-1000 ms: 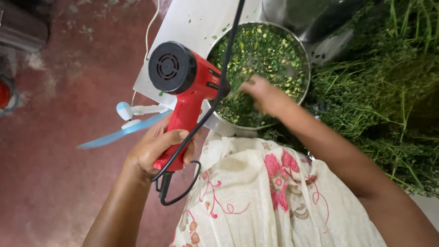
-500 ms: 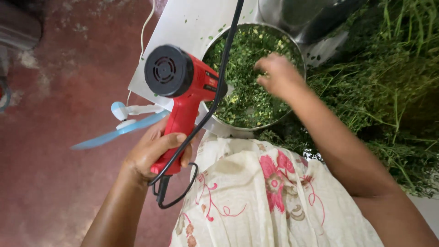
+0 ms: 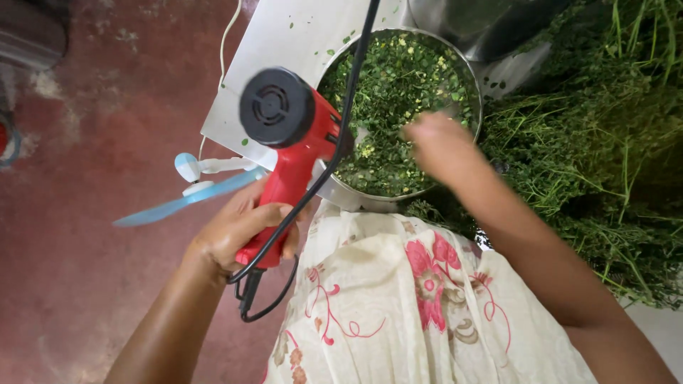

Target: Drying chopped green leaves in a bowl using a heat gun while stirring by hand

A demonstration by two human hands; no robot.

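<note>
Head-camera view, looking straight down at two bare arms over a lap covered in cream cloth [image 3: 398, 306] printed with red flowers.

Left hand [image 3: 238, 231], at lower left, fingers wrapped tight around the grip of a red heat gun [image 3: 295, 153]. Black round rear vent facing up toward the camera, nozzle aimed down and right into a round steel bowl [image 3: 473, 85]. Black power cord [image 3: 348, 107] running from the top edge of the frame down across the bowl's left rim, past the gun body, looping below the left hand.

Bowl filled with small green plucked leaves [image 3: 398, 92], mixed with a few yellowish bits. Bowl resting on the near right corner of a white board [image 3: 284, 43], just above the lap. Scattered leaf flecks on the board.

Right hand [image 3: 441, 146] over the bowl's near right edge, above the leaves, blurred by motion; fingers seemingly curled downward, though whether gripping anything cannot be told.

To the right of the bowl, a large heap of green leafy stalks [image 3: 605, 156], touching the bowl's right side and reaching to the right edge of the frame. Behind the bowl, part of a second steel vessel [image 3: 469, 21].

To the left of the heat gun, a small white and pale blue fan [image 3: 188, 188] lying on the red floor [image 3: 85, 235], one blade pointing lower left. A white cable [image 3: 226, 43] running up the board's left edge.
</note>
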